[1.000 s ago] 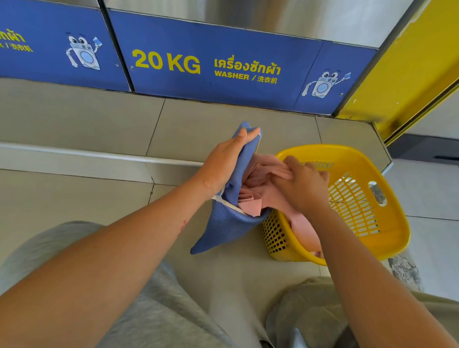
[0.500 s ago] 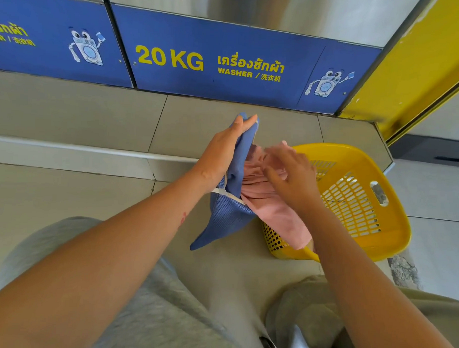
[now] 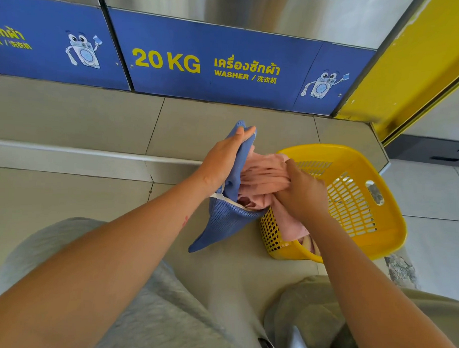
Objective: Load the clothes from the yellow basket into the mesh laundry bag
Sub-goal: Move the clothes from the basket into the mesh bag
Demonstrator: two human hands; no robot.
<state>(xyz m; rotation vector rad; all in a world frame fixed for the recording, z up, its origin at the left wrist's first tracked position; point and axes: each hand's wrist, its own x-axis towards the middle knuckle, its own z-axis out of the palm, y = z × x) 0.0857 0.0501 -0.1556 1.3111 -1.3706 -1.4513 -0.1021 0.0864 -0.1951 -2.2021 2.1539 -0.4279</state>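
The beige tiled floor (image 3: 69, 121) bears the yellow basket (image 3: 382, 241), standing near the foot of the blue-fronted washers (image 3: 227, 69).

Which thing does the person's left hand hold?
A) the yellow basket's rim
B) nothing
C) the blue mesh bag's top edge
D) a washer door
C: the left hand grips the top edge of the blue mesh bag, while the right hand grips the pink cloth at the bag's mouth.

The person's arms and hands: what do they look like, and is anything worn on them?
Both arms are bare to the frame's edge, no sleeves showing. The left hand and right hand wear no gloves; no ring, watch or bracelet is visible. A small reddish mark sits on the left forearm.
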